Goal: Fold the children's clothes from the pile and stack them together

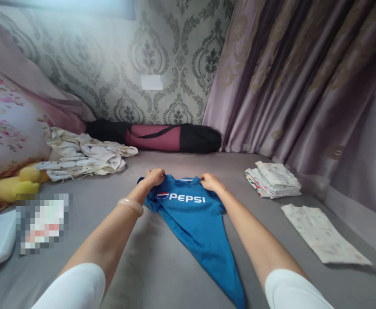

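A blue T-shirt (197, 219) with white PEPSI lettering lies on the grey bed sheet (162, 266), its neck end away from me and its lower end running toward my knees. My left hand (154, 176) is closed on the shirt's left shoulder. My right hand (209, 182) is closed on the right shoulder. Both arms are stretched forward, with a pale bangle (130, 205) on my left wrist.
A stack of folded white garments (273, 179) sits at the right, and one flat folded white piece (323, 234) lies nearer me. A heap of unfolded white clothes (85, 158) lies at the left, beside a yellow plush toy (14, 185) and floral pillow (7, 124). A black-and-maroon rolled bag (162, 137) lies along the wall, curtains at right.
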`<state>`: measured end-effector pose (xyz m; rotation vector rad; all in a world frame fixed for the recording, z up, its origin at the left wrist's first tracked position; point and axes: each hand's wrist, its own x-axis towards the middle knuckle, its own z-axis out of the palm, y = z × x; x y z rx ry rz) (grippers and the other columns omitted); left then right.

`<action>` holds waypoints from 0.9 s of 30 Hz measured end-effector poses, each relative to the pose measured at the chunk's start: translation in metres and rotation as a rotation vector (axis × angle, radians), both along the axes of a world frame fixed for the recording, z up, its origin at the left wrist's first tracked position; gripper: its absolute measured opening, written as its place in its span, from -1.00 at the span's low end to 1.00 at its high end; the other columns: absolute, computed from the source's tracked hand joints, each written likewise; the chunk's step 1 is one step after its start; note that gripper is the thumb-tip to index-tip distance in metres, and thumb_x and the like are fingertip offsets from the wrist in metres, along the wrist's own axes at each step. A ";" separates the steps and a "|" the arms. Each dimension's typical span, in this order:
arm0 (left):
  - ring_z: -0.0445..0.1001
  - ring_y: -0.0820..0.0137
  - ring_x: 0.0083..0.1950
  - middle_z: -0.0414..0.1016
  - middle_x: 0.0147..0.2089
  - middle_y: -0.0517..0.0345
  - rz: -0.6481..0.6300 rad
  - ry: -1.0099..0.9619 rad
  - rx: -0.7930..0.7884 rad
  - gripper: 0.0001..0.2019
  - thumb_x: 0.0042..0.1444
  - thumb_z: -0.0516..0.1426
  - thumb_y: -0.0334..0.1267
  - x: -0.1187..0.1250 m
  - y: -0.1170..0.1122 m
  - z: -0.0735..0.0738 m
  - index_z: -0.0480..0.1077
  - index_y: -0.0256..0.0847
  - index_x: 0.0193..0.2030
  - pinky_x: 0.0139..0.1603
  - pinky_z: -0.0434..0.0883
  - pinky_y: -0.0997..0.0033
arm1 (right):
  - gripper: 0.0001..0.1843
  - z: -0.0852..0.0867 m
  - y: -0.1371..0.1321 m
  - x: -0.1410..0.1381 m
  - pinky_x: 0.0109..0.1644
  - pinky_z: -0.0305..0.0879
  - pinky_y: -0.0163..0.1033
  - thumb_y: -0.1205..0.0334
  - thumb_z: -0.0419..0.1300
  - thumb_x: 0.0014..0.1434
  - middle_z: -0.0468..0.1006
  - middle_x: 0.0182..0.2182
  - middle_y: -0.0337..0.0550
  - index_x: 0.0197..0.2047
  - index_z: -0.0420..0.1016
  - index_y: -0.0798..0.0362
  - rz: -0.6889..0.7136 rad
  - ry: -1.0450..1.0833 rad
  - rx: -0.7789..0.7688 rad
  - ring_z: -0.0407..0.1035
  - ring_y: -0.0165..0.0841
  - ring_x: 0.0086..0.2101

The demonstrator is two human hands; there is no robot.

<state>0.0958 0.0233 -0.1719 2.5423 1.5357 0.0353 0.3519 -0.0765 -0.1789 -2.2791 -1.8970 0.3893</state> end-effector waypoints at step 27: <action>0.42 0.40 -0.61 0.44 -0.68 0.22 -0.133 -0.501 -0.136 -0.61 -0.10 0.21 0.03 -0.076 -0.076 0.147 0.55 -0.23 -0.24 -0.54 0.36 0.51 | -0.81 0.154 -0.106 0.012 -0.28 0.35 -0.37 0.27 0.29 -0.04 0.62 -0.42 -0.28 -0.29 0.64 0.08 0.306 0.278 0.186 0.48 -0.34 -0.35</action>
